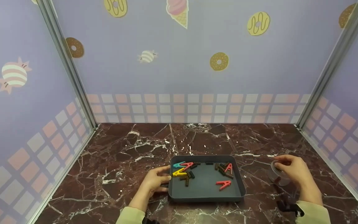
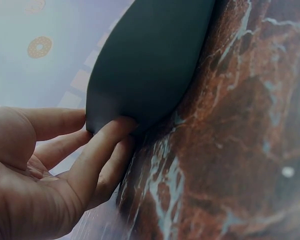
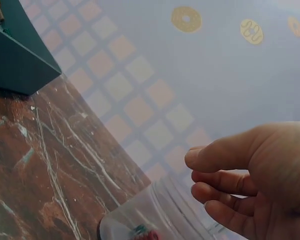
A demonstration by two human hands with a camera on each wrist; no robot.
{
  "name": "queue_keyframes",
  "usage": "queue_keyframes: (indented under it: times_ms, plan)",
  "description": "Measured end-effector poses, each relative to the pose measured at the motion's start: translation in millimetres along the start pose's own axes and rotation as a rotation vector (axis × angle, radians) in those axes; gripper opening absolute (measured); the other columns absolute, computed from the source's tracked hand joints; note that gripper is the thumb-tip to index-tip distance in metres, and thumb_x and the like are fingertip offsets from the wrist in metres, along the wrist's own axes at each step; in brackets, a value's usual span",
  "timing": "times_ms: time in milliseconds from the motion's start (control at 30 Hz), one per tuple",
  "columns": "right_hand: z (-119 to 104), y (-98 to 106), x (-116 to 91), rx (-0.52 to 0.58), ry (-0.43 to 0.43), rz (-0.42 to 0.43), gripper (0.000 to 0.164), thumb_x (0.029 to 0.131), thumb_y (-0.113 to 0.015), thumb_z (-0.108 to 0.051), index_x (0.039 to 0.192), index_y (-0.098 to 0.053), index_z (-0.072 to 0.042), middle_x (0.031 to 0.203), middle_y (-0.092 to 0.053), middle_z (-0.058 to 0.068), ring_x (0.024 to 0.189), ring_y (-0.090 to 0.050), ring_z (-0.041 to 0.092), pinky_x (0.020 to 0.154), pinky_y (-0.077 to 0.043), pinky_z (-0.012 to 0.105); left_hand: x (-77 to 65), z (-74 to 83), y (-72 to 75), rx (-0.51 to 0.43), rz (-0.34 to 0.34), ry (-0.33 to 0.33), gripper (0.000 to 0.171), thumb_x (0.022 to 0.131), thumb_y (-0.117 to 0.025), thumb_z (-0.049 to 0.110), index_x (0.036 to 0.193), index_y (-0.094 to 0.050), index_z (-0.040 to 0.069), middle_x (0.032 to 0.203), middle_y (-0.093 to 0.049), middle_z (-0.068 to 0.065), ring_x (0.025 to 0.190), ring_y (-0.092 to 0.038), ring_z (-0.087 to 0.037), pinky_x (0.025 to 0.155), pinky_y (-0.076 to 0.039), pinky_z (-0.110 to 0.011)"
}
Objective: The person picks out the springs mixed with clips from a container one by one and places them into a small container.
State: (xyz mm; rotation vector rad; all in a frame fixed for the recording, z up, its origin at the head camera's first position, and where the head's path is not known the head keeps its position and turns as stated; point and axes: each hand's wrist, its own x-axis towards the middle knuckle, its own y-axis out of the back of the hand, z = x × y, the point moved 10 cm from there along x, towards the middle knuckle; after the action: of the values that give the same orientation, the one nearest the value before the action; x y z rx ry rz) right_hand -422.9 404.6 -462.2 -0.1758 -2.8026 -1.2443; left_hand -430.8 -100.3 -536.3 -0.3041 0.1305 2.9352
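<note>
My left hand [image 1: 154, 180] grips the left wall of a shallow grey tray [image 1: 207, 198], its thumb at the rim. The left wrist view shows those fingers [image 2: 115, 131] against the outer wall. In the tray lie a blue clip [image 1: 178, 165], a yellow clip [image 1: 179, 173], several red clips [image 1: 224, 184] and several small dark ridged pieces [image 1: 187, 181]. On the right, my right hand [image 1: 294, 169] is over the mouth of a clear jar [image 1: 280, 179], with thumb and fingers loosely bent and nothing visible between them. Red and green bits [image 3: 146, 234] show inside the jar.
Tray and jar stand on a dark red marbled table [image 1: 129, 149]. Patterned panels [image 1: 197, 77] close off the back and both sides, with metal posts [image 1: 79, 84] at the back corners. A dark strap mount [image 1: 286, 207] sits at my right wrist.
</note>
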Motion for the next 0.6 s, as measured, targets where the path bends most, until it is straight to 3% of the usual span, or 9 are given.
queue_keyframes:
  times_ms: [333, 600]
  plan:
    - [-18, -2, 1, -0.011, 0.05, 0.024, 0.031, 0.098, -0.071, -0.018, 0.124, -0.071, -0.001, 0.109, -0.074, 0.017, 0.087, -0.064, 0.011, 0.072, -0.053, 0.025, -0.1, 0.3, 1.4, 0.021, 0.012, -0.006, 0.056, 0.097, -0.065, 0.0, 0.151, -0.048, -0.001, 0.124, -0.064, -0.028, 0.106, -0.073, -0.038, 0.07, -0.068, -0.043]
    - [-34, -9, 2, 0.016, 0.102, 0.028, 0.029, 0.098, -0.072, -0.019, 0.122, -0.073, -0.003, 0.111, -0.075, 0.016, 0.09, -0.066, 0.01, 0.074, -0.054, 0.02, -1.0, 0.9, 0.3, 0.003, -0.002, -0.008, 0.057, 0.097, -0.064, 0.0, 0.151, -0.047, -0.001, 0.124, -0.063, -0.028, 0.107, -0.072, -0.038, 0.072, -0.068, -0.044]
